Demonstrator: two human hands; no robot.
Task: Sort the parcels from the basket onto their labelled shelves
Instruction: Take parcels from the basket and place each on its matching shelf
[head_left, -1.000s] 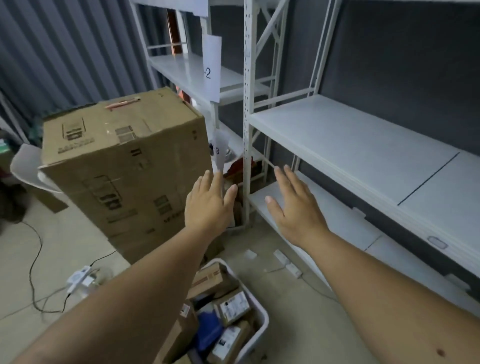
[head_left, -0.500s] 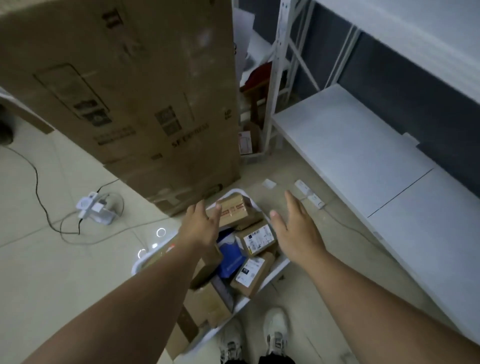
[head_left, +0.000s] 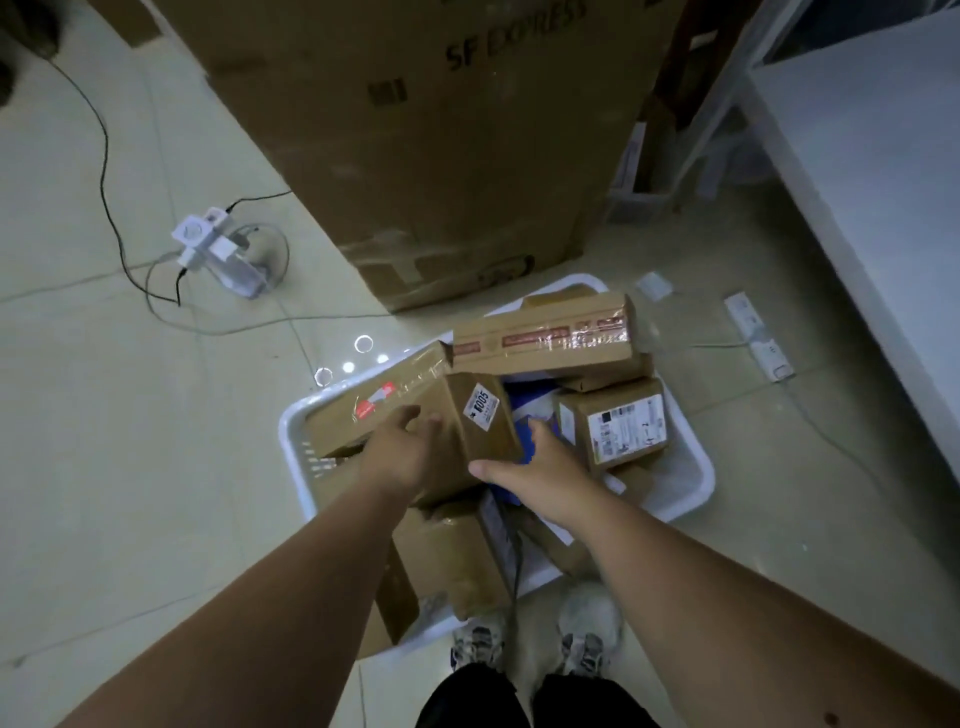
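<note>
A white basket (head_left: 691, 483) on the floor holds several brown cardboard parcels. One brown parcel (head_left: 475, 415) with a white sticker reading 0005 lies on top near the middle. My left hand (head_left: 402, 452) rests on its left side with fingers curled onto it. My right hand (head_left: 530, 467) presses against its right lower side, thumb stretched left under the box end. A long taped parcel (head_left: 545, 332) lies at the basket's far end. To the right sits a parcel with a white shipping label (head_left: 613, 426). A blue packet (head_left: 524, 405) shows between them.
A big SF Express carton (head_left: 426, 130) stands just beyond the basket. The low white shelf (head_left: 883, 182) runs along the right. A power strip (head_left: 758, 338) and cables lie on the tiled floor, another adapter cluster (head_left: 208, 244) to the left. My shoes (head_left: 535, 644) touch the basket's near edge.
My view tilted down from the shelves to the basket. Both hands dropped from mid-air into the basket and closed around the parcel with the 0005 sticker.
</note>
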